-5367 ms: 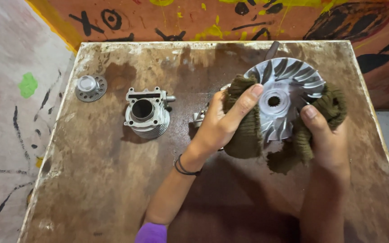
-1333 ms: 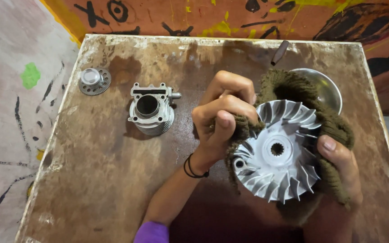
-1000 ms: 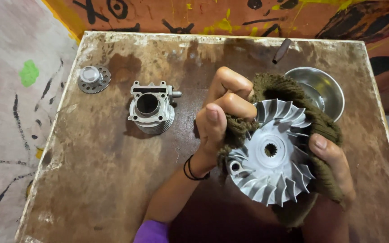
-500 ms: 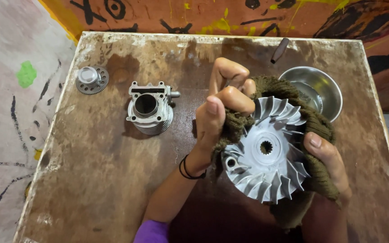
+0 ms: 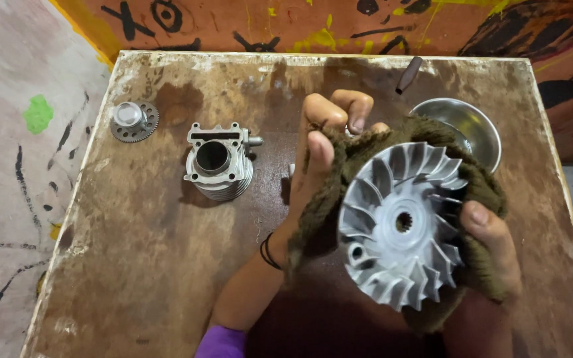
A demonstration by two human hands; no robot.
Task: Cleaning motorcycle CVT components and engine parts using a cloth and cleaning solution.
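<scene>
Gripping a brown cloth (image 5: 329, 199) against the finned metal disc (image 5: 399, 225), the left hand (image 5: 323, 156) curls its fingers tight; the right hand (image 5: 492, 248) clasps the disc's other side through the cloth, above the table's (image 5: 134, 265) right edge.

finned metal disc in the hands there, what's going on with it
A person holds a silver finned metal disc above a worn wooden table, cradled in a brown cloth. The left hand presses cloth against the disc's rim; the right hand supports it through the cloth. On the table sit an engine cylinder, a small gear, a metal bowl and a dark rod.
</scene>
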